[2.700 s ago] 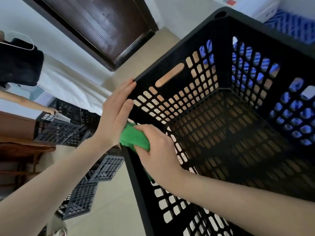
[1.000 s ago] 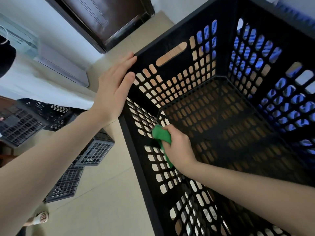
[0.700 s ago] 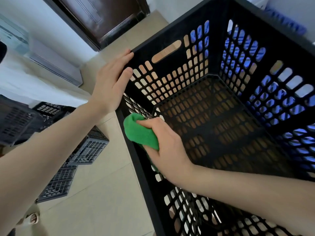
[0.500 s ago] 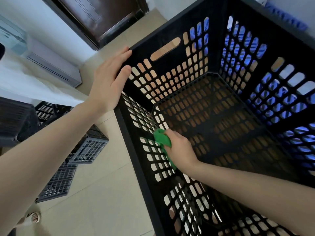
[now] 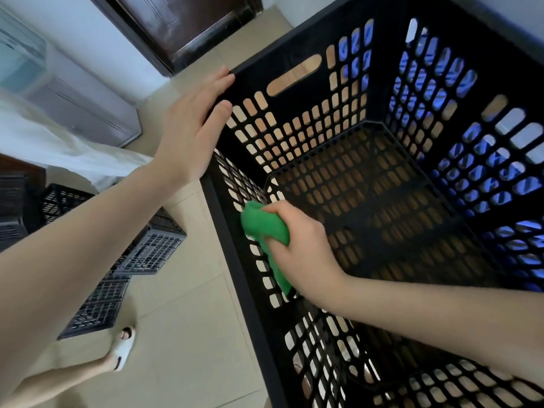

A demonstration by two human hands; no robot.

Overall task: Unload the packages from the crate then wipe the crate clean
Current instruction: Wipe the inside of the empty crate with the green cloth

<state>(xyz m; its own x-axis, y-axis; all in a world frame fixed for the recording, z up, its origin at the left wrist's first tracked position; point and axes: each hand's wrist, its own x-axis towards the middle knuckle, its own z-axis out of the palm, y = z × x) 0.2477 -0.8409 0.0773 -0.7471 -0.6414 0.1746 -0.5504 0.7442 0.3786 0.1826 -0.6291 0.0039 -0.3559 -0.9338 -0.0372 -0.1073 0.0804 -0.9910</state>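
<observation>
A large black perforated crate fills the right of the head view, and nothing lies on its floor. My left hand rests flat with straight fingers against the outside of the crate's far-left corner, fingertips at the rim. My right hand is inside the crate and grips a bunched green cloth, pressing it on the inner face of the left wall. A tail of the cloth hangs below my palm.
Flattened grey and black crates lie on the tiled floor to the left. My foot in a white slipper stands beside the crate. A dark door and a white cabinet are beyond. Blue crate shows through the right wall's holes.
My right hand has wiped the cloth up and down the left wall, from the rim down inside and partly back up. My left hand has stayed at the corner.
</observation>
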